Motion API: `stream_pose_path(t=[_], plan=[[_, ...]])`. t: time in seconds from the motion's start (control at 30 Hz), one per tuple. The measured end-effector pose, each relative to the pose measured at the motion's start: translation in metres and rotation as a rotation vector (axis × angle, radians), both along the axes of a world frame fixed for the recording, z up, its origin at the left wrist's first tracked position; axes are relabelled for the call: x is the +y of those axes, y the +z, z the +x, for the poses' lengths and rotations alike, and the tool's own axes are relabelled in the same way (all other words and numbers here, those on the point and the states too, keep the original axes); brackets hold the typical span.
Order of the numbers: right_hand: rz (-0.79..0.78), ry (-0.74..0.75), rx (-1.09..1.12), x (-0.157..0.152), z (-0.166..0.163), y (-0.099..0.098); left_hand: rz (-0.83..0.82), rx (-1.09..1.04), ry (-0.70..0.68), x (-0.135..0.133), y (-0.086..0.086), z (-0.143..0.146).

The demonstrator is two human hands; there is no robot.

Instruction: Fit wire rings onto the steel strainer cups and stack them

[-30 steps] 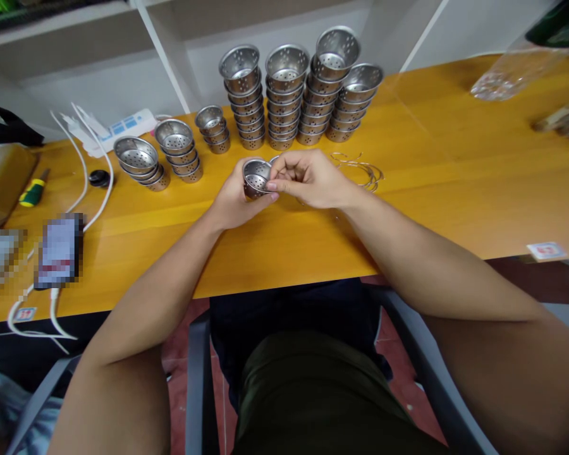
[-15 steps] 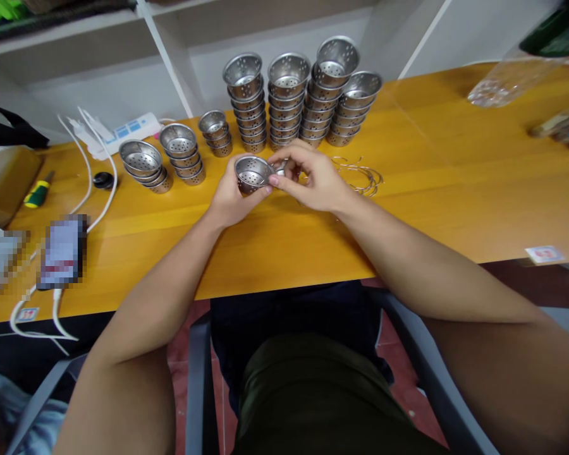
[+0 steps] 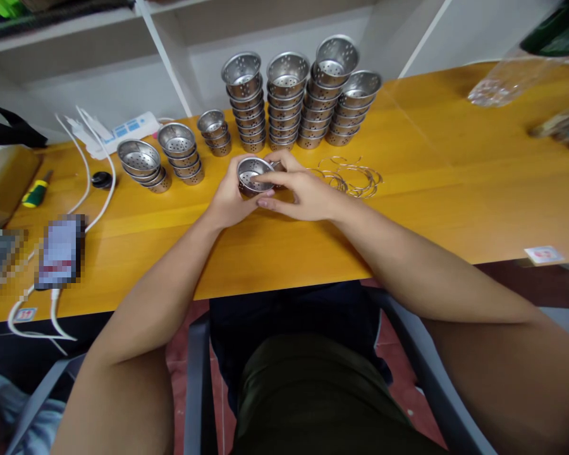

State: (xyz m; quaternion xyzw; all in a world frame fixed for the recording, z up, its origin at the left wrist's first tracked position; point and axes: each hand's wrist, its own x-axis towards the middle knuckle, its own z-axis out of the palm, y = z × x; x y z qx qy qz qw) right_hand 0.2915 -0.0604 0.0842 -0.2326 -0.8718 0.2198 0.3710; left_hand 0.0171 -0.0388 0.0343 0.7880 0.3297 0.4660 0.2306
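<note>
A small perforated steel cup (image 3: 252, 173) sits between both hands just above the yellow table (image 3: 284, 246). My left hand (image 3: 227, 201) is wrapped round its left side. My right hand (image 3: 301, 193) rests against its right side, fingers curled over the rim and reaching into the cup. Thin wire rings (image 3: 353, 177) lie in a loose heap just right of my right hand. Tall stacks of the same cups (image 3: 294, 101) stand behind the hands, and three lower stacks (image 3: 177, 148) stand to the left.
A white power strip (image 3: 123, 129) and its cables (image 3: 88, 183) lie at the back left, with a yellow-green screwdriver (image 3: 35, 191) and a small black cap (image 3: 101, 180). A clear plastic bag (image 3: 507, 79) lies at the far right. White shelving rises behind the table.
My right hand has dropped from a raised pinch at the cup's rim to lie lower across it, fingers over the opening. The cup has shifted slightly; my left hand keeps its hold.
</note>
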Motion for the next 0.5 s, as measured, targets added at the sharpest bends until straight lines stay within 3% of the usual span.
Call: stream_pose_path(t=[0.1, 0.3, 0.5], plan=[[-0.005, -0.046, 0.049, 0.006, 0.005, 0.002, -0.029, 0.026, 0.102, 0.004, 0.007, -0.014], [-0.007, -0.196, 0.121, 0.019, 0.016, 0.001, -0.076, 0.179, 0.444, 0.014, 0.014, -0.049], [-0.015, -0.237, 0.135, 0.022, 0.016, -0.001, -0.133, 0.262, 0.535, 0.026, 0.002, -0.05]])
